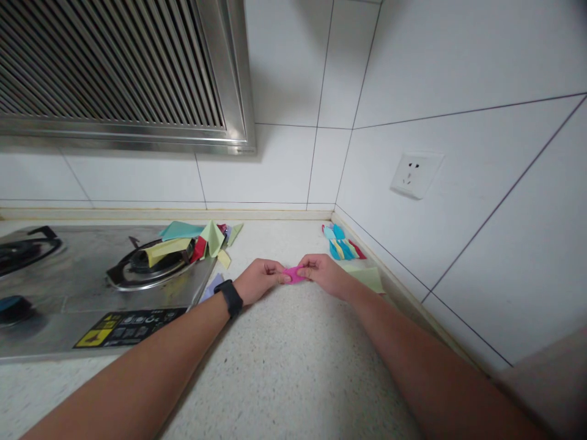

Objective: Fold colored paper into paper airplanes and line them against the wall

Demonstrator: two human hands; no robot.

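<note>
A small piece of pink paper (294,275) is pinched between my two hands just over the speckled counter (284,360). My left hand (260,281), with a black watch on its wrist, grips the paper's left end. The right end is between the thumb and fingers of my right hand (323,275). Behind my right hand lies a pale green sheet of paper (367,278). Further back, by the right wall, sit several small folded paper pieces (340,243) in blue, yellow and red. The fingers hide part of the pink paper.
At left is a steel gas stove (87,293) with folded and crumpled coloured papers (213,237) across its right burner. A lilac paper (211,286) lies at the stove's edge beside my left wrist. Overhead hangs a range hood (229,131); a wall socket (416,175) is at right.
</note>
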